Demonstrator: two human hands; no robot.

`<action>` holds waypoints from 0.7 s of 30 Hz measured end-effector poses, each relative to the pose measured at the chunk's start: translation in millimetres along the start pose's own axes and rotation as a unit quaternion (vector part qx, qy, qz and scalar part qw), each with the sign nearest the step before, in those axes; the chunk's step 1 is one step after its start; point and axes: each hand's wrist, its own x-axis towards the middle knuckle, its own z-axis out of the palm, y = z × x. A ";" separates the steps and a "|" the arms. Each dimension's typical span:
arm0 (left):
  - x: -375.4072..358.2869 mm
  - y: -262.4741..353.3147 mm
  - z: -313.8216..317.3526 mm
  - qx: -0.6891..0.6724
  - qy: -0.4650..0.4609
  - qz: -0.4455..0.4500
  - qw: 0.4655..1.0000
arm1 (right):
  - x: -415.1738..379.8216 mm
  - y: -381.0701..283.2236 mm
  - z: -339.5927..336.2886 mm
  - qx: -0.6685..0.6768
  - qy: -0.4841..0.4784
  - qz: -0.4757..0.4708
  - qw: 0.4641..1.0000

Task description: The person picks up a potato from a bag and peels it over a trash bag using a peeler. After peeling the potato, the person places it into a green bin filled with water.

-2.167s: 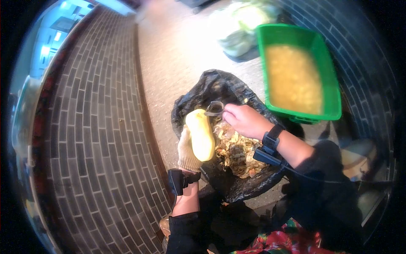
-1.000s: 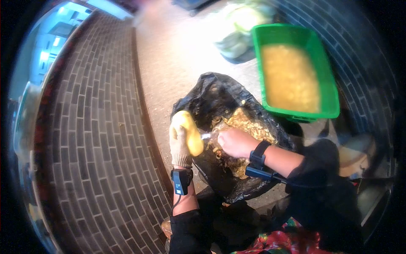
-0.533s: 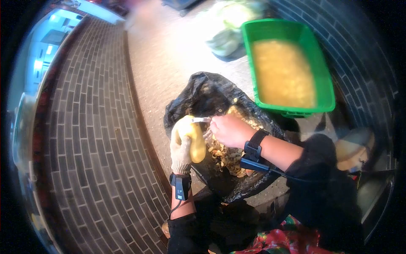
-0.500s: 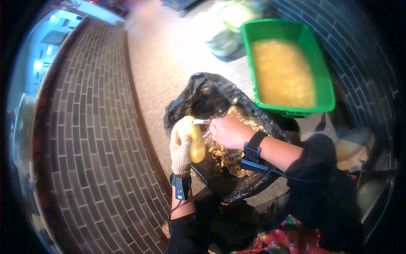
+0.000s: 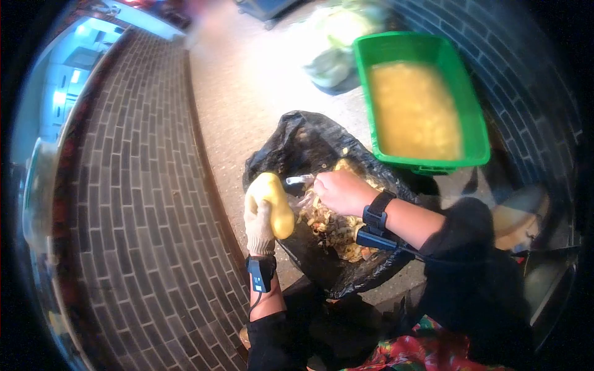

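My left hand (image 5: 258, 213), in a pale knitted glove, is closed around a smooth yellow peeled potato (image 5: 277, 207). Bare and curled, my right hand (image 5: 340, 193) grips what looks like a peeler, its shiny pale end (image 5: 297, 180) pointing left. A small gap separates that end from the potato; the handle is hidden in my fingers. Beneath both hands lies an opened black plastic bag (image 5: 297, 133), with a heap of peelings and scraps (image 5: 337, 232) inside it.
A green plastic tub (image 5: 476, 139) beyond my right hand holds many yellow pieces (image 5: 417, 114) in cloudy liquid. Behind it sits a blurred, glossy bag of pale green produce (image 5: 334, 65). Dark brick tiling (image 5: 142, 185) runs along the left. A shoe (image 5: 520, 216) is at the right.
The peeler's end has come off the potato. My left hand and the potato have shifted slightly left, my right hand slightly right, and the view has moved a little.
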 end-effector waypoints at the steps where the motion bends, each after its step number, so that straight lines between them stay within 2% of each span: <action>1: -2.0 4.0 6.2 -0.001 -0.003 -0.003 1.000 | 1.6 2.2 -0.6 0.036 0.021 0.025 0.999; 3: -7.6 12.4 17.2 0.130 -0.049 0.013 0.990 | 0.1 0.1 -1.7 0.038 0.034 0.029 0.998; 5: -9.0 12.9 22.1 0.149 -0.059 0.004 0.987 | -0.8 -6.7 -2.7 0.038 0.047 0.026 0.998; 8: -10.0 14.4 28.7 0.149 -0.038 0.012 0.988 | -4.0 -9.5 2.7 -0.038 0.022 0.034 0.998; 10: -8.7 17.2 29.9 0.239 0.005 -0.021 0.971 | -4.6 -3.4 12.9 -0.039 -0.034 0.027 0.998; 11: -4.9 13.9 26.1 0.241 0.003 -0.017 0.970 | -14.6 -6.8 18.0 -0.131 -0.070 -0.031 0.988; 13: 4.9 3.8 11.2 0.107 0.095 -0.077 0.987 | -21.7 7.4 48.4 -0.129 -0.107 -0.086 0.982; 14: 5.0 11.1 8.5 0.154 0.088 -0.051 0.983 | -22.4 2.4 45.8 -0.099 -0.060 -0.035 0.993; 15: 2.1 14.6 7.9 0.153 0.096 -0.054 0.982 | -16.1 -0.8 33.6 -0.128 -0.065 -0.040 0.989; 17: 0.1 18.1 10.1 0.143 0.042 0.008 0.989 | -11.6 -13.6 -4.7 -0.047 -0.018 -0.014 0.999; 19: -2.7 21.0 15.1 0.200 0.017 -0.003 0.980 | -5.2 -7.5 -11.2 -0.079 0.003 -0.024 0.997; 21: -3.3 15.3 19.3 0.145 -0.039 0.023 0.988 | -4.8 -3.7 -13.1 0.011 0.053 0.028 0.998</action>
